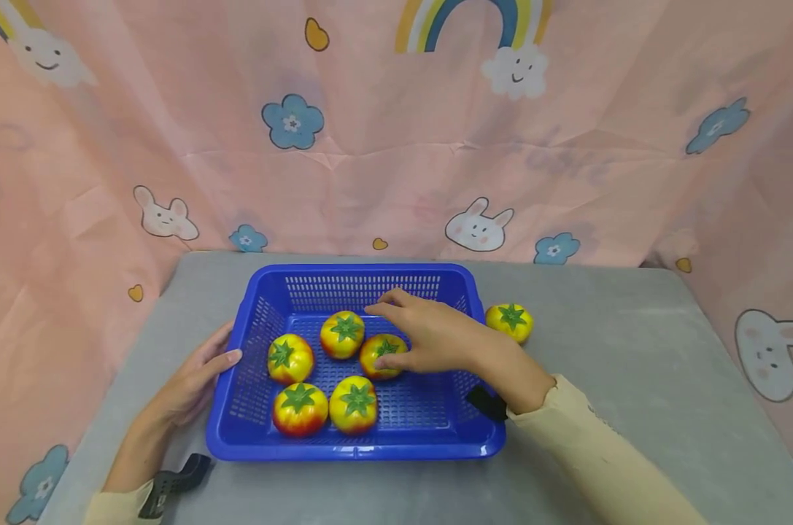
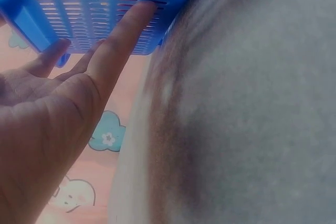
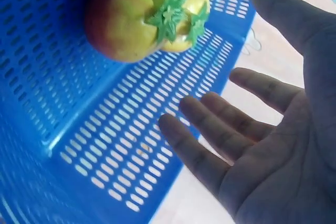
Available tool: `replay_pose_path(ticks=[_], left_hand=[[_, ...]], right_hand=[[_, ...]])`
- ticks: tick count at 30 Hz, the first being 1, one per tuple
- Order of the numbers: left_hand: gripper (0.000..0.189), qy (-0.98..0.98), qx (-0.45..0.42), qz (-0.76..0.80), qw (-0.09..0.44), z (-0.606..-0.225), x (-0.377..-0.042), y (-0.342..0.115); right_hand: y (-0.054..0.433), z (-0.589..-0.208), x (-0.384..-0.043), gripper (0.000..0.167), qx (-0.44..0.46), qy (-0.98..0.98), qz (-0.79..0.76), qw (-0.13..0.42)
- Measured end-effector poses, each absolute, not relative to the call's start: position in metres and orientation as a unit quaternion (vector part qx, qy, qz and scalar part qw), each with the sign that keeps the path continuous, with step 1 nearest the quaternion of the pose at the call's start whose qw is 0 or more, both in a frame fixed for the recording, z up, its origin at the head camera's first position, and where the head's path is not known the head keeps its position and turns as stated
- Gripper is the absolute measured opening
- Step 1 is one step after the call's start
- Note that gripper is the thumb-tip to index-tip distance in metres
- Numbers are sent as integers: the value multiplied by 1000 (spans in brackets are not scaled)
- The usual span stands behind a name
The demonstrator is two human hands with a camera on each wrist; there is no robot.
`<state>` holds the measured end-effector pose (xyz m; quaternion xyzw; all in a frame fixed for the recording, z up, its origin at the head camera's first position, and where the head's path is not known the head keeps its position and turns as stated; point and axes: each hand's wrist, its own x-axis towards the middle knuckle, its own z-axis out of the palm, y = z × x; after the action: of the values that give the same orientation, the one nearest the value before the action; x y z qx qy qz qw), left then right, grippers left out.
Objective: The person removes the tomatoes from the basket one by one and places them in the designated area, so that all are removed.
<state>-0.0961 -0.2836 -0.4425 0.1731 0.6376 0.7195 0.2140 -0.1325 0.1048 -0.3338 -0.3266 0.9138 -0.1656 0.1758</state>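
Note:
A blue plastic basket [image 1: 357,453] with slotted walls stands on the grey table. Several yellow-red tomatoes with green star-shaped tops lie inside, among them a front-left tomato [image 1: 300,410] and a back tomato [image 1: 342,335]. My left hand [image 1: 195,379] holds the basket's left side, thumb at the rim; the left wrist view shows its fingers [image 2: 118,45] against the outer slotted wall. Over the basket's right half is my right hand [image 1: 435,335], fingers spread and palm bare in the right wrist view. Its thumb overlaps the rightmost tomato inside [image 1: 373,356] in the head view.
One more tomato [image 1: 509,322] lies on the table just outside the basket's right wall, beyond my right forearm. The grey table [image 1: 632,379] extends to the right. A pink patterned curtain [image 1: 383,168] hangs behind and along both sides.

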Motion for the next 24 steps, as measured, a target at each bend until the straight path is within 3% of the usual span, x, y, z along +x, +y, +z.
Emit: replay_pose_path(ticks=[12,24], left_hand=[[58,642,172,716,214,-442,-95,-285],[58,632,171,724,216,-441,-95,-284]], right_hand=[[91,-353,-136,62,-328,902,-154,235],[86,-362,-138,61,-316,905,-149,244]])
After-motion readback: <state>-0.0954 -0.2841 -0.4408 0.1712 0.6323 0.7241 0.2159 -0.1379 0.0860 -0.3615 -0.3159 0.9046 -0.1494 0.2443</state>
